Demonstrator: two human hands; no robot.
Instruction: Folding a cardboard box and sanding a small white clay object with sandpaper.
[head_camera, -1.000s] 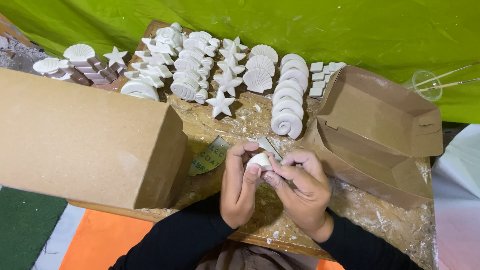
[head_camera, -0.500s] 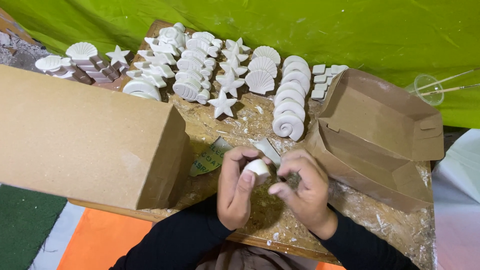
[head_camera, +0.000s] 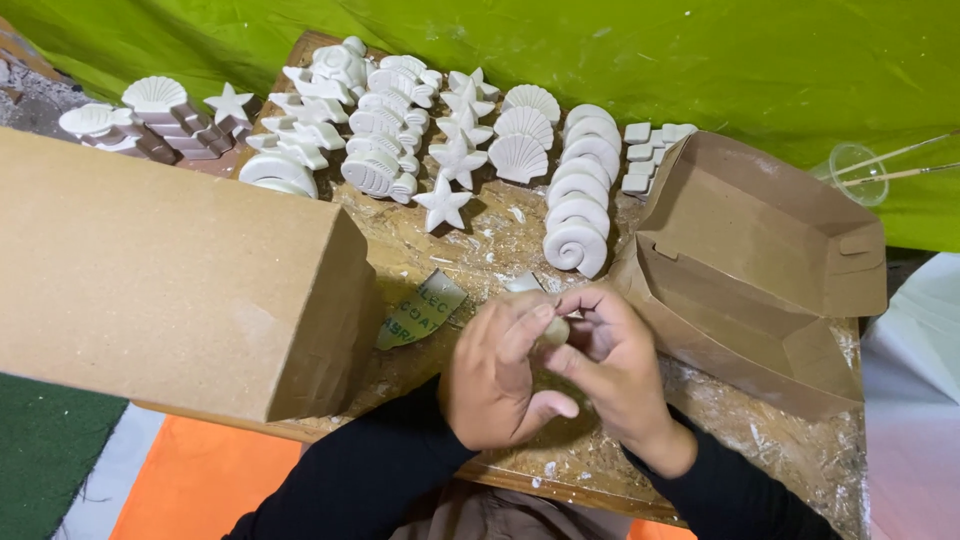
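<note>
A small pale plaster piece (head_camera: 556, 330) is pinched between both my hands, low over the wooden board (head_camera: 500, 250). My left hand (head_camera: 497, 380) wraps it from the left, with the fingers curled over its top. My right hand (head_camera: 612, 368) presses its fingertips on it from the right. Most of the piece is hidden by my fingers. Whether the right hand also holds something small against it cannot be told. A green scrap of sandpaper (head_camera: 420, 308) lies on the board just left of my left hand.
Rows of white plaster casts fill the far part of the board: shells (head_camera: 518, 156), stars (head_camera: 443, 203), spirals (head_camera: 576, 245). A large closed cardboard box (head_camera: 170, 280) stands at left, an open one (head_camera: 760, 260) at right. Behind, on green cloth, a clear cup (head_camera: 853, 165) holds brushes.
My hands have drawn closer together and lower. The piece, plainly seen at my left fingertips before, is now mostly covered by the fingers of both hands.
</note>
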